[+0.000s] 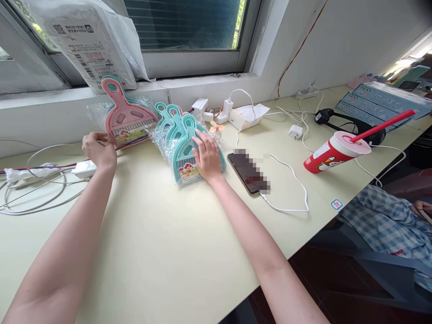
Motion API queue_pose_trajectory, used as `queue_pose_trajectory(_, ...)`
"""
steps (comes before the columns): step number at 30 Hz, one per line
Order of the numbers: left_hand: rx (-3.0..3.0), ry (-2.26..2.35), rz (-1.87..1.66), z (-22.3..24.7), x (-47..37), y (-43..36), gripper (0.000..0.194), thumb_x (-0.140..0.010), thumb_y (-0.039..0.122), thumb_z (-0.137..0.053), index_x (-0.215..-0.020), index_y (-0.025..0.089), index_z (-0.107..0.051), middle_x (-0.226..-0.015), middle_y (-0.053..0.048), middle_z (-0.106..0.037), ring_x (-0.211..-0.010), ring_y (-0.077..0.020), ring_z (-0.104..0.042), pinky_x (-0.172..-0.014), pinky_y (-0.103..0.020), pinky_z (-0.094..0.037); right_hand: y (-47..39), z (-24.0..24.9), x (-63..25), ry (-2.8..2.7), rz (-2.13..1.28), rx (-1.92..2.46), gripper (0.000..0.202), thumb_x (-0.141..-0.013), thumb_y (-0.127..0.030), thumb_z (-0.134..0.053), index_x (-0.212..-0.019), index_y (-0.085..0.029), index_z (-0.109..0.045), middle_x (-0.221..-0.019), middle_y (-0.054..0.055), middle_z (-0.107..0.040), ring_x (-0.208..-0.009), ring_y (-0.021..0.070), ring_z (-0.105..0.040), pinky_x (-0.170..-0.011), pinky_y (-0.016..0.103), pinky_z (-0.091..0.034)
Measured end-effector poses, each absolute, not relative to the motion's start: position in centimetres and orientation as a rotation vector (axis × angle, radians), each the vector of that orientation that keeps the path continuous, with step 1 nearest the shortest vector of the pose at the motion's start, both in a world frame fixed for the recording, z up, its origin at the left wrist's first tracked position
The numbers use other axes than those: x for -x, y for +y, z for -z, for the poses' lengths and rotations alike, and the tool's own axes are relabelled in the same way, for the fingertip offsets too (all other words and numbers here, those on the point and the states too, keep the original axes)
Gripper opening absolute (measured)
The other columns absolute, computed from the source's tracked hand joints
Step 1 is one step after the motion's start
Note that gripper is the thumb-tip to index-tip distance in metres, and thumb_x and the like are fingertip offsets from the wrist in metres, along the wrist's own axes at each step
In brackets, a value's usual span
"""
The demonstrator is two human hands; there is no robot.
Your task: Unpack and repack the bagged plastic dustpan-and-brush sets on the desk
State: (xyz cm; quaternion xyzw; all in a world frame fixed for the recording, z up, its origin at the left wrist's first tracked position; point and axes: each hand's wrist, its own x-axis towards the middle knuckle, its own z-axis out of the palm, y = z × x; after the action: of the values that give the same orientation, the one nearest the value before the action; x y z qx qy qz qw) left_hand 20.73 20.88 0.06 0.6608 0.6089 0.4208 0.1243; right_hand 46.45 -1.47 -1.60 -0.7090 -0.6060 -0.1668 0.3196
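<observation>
Clutter around my desk, under the window

I see a phone (249,172) on its white cable (290,189), a red cup (332,155) with a red straw (384,126), chargers (225,110) by the sill, tangled cords (33,189) at left, and a printed plastic bag (89,40) on the ledge.

Bright window daylight, wide-angle edge distortion

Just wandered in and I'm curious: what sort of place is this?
Probably an office or shared workroom: a long desk under a window, chargers and a phone plugged in, a takeaway cup.
</observation>
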Motion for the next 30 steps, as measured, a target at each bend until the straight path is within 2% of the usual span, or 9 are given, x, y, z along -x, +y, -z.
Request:
queue_pose_trajectory(2,-1.909,1.790,-1.366,0.0,-20.8,20.4,0.019,-0.086,0.019,-0.067,-0.102,0.009,-0.065,-0.109,-0.008,-0.060,-0.105,-0.0205,-0.051,-0.108,-0.040,-0.036,-1.4,1.8,-46.5,-1.586,0.454,1.829,0.046,-0.108,-0.036,-0.026,-0.145,-0.022,-0.048,-0.158,0.009,-0.045,-0.153,0.0226,-0.031,-0.128,0.053,-0.023)
queue_pose_trajectory(4,-1.883,1.758,-1.427,0.1,-20.9,19.9,0.020,-0.087,0.022,-0.068,-0.101,0.009,-0.063,-0.112,-0.007,-0.061,-0.101,-0.0191,-0.052,-0.108,-0.040,-0.038,-1.4,1.8,-46.5,-1.573,0.442,1.800,0.046,-0.108,-0.036,-0.025,-0.145,-0.024,-0.048,-0.158,0.009,-0.045,-0.153,0.0224,-0.032,-0.128,0.053,-0.024)
queue_pose_trajectory(8,-1.839,1.623,-1.322,0.1,-21.0,20.0,0.043,-0.082,0.019,-0.076,-0.118,0.008,-0.055,-0.111,-0.006,-0.062,-0.091,-0.0170,-0.053,-0.097,-0.038,-0.045,-1.5,1.6,-46.5,-1.568,0.369,1.833,0.045,-0.107,-0.034,-0.027,-0.146,-0.025,-0.048,-0.160,0.008,-0.043,-0.154,0.0236,-0.031,-0.128,0.053,-0.023)
queue_pose_trajectory(12,-1.852,1.746,-1.393,-0.5,-20.7,20.7,0.030,-0.081,0.024,-0.077,-0.101,0.009,-0.060,-0.122,-0.011,-0.057,-0.116,-0.0241,-0.046,-0.112,-0.042,-0.032,-1.5,1.6,-46.4,-1.560,0.374,1.812,0.044,-0.107,-0.033,-0.028,-0.145,-0.024,-0.049,-0.159,0.008,-0.044,-0.154,0.0233,-0.031,-0.128,0.054,-0.023)
queue_pose_trajectory(14,-1.878,1.746,-1.370,-0.9,-20.6,20.8,0.026,-0.082,0.023,-0.076,-0.096,0.011,-0.059,-0.124,-0.012,-0.055,-0.119,-0.0246,-0.044,-0.113,-0.042,-0.029,-1.5,1.7,-46.4,-1.552,0.394,1.789,0.044,-0.107,-0.032,-0.027,-0.144,-0.023,-0.050,-0.158,0.008,-0.045,-0.153,0.0226,-0.032,-0.128,0.053,-0.023)
queue_pose_trajectory(19,-2.080,1.555,-1.228,-1.5,-20.6,20.0,0.015,-0.091,0.013,-0.062,-0.104,0.012,-0.055,-0.106,-0.005,-0.063,-0.098,-0.0173,-0.051,-0.101,-0.034,-0.037,-1.5,1.7,-46.4,-1.556,0.399,1.807,0.043,-0.107,-0.031,-0.029,-0.142,-0.022,-0.052,-0.158,0.009,-0.045,-0.152,0.0224,-0.033,-0.128,0.052,-0.023)
queue_pose_trajectory(22,-2.114,1.599,-1.162,-2.3,-20.8,19.2,0.021,-0.094,0.016,-0.058,-0.114,0.011,-0.054,-0.104,-0.005,-0.067,-0.095,-0.0187,-0.054,-0.100,-0.036,-0.038,-1.4,1.7,-46.5,-1.551,0.392,1.789,0.043,-0.106,-0.031,-0.029,-0.141,-0.022,-0.052,-0.157,0.009,-0.046,-0.152,0.0226,-0.033,-0.128,0.052,-0.023)
queue_pose_trajectory(27,-2.170,1.632,-1.258,-5.3,-21.1,17.4,0.033,-0.096,0.019,-0.056,-0.126,0.008,-0.050,-0.106,-0.009,-0.067,-0.109,-0.0243,-0.054,-0.107,-0.042,-0.035,-1.4,1.8,-46.5,-1.538,0.372,1.759,0.042,-0.106,-0.031,-0.030,-0.140,-0.023,-0.053,-0.156,0.010,-0.047,-0.152,0.0230,-0.034,-0.127,0.054,-0.023)
queue_pose_trajectory(30,-2.151,1.606,-1.340,-7.4,-20.9,16.4,0.033,-0.101,0.029,-0.049,-0.127,0.009,-0.055,-0.112,-0.011,-0.064,-0.110,-0.0246,-0.055,-0.108,-0.044,-0.036,-1.4,1.8,-46.5,-1.538,0.380,1.750,0.042,-0.106,-0.030,-0.030,-0.139,-0.021,-0.053,-0.156,0.010,-0.048,-0.151,0.0225,-0.035,-0.127,0.054,-0.023)
